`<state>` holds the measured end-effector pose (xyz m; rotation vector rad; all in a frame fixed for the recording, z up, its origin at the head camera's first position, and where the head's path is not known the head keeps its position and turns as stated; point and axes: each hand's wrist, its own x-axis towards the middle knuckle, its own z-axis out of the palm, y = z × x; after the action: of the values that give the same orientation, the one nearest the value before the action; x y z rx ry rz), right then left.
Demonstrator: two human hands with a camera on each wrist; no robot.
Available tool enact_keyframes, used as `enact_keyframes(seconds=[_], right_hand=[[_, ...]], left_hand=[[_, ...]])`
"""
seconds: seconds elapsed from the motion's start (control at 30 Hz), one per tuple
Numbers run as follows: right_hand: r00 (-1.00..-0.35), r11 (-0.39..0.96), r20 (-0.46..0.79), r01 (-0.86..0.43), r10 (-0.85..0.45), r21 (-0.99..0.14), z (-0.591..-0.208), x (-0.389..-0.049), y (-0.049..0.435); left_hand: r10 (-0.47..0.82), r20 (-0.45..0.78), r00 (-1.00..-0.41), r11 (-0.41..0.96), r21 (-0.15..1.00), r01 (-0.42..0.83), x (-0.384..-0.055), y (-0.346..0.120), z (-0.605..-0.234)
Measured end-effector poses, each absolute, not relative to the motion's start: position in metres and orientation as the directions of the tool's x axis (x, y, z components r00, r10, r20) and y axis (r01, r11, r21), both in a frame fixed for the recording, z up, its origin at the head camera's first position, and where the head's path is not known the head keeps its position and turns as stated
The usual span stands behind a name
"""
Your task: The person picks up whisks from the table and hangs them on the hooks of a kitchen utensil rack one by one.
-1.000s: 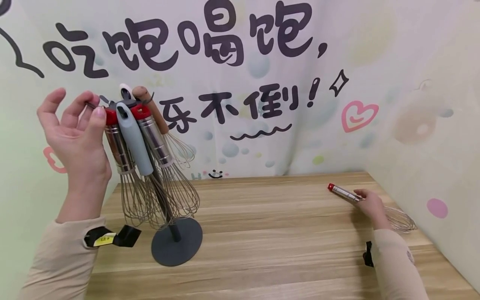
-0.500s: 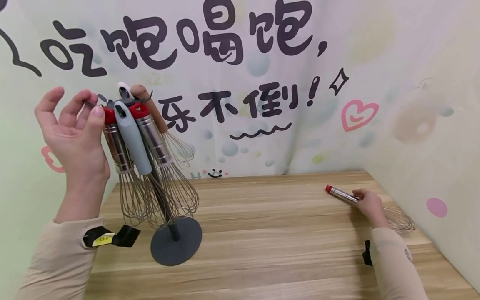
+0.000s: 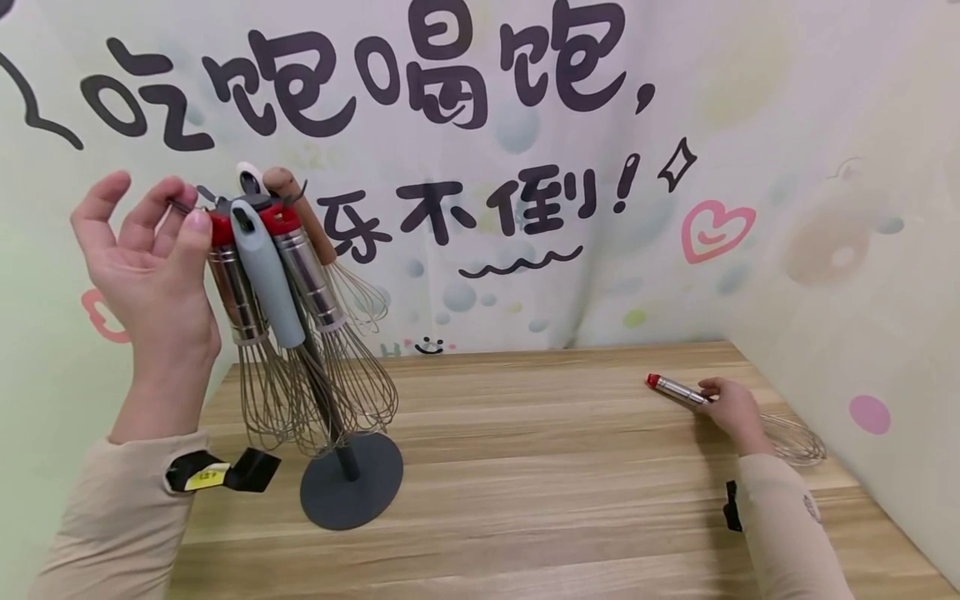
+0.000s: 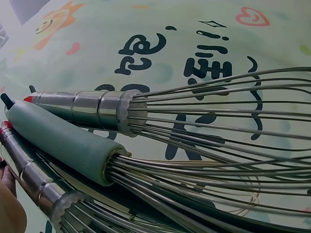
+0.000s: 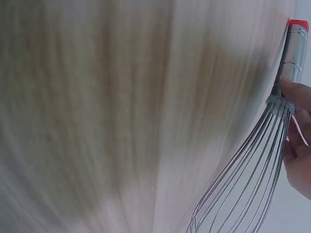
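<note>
At the left, my left hand [image 3: 153,275] pinches a hook at the top of a dark grey whisk stand [image 3: 352,496] between thumb and finger. On that stand hang a pale blue-handled whisk [image 3: 268,279], a steel whisk with a red end [image 3: 311,279], another steel whisk [image 3: 238,292] beside my thumb, and a wooden-handled whisk [image 3: 303,217] behind. A white handle end [image 3: 249,177] shows at the back. Far to the right, my right hand [image 3: 737,414] grips a red-ended steel whisk [image 5: 293,51] near its collar, low over the table. Its wires point right, partly behind my wrist.
The wood-grain table [image 3: 525,500] stretches between both hands. Behind it rises a printed wall sheet [image 3: 480,308] with large dark characters, and another wall borders the right side. Black straps [image 3: 225,472] sit on the sleeves.
My right hand and its whisk have shifted slightly left. My left hand keeps its pinch on the stand's hook, and the hanging whisks look the same.
</note>
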<state>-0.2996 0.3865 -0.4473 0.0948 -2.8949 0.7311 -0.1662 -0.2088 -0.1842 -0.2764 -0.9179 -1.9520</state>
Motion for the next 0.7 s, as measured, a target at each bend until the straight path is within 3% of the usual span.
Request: enact_keyframes(seconds=[0.7], right_hand=[[-0.985,0.867,0.149,-0.152,-0.091,-0.475,-0.449,-0.307,0.374]], left_hand=[[-0.647,0.525,-0.553,-0.299,0.493,0.817,-0.165,-0.209,-0.184]])
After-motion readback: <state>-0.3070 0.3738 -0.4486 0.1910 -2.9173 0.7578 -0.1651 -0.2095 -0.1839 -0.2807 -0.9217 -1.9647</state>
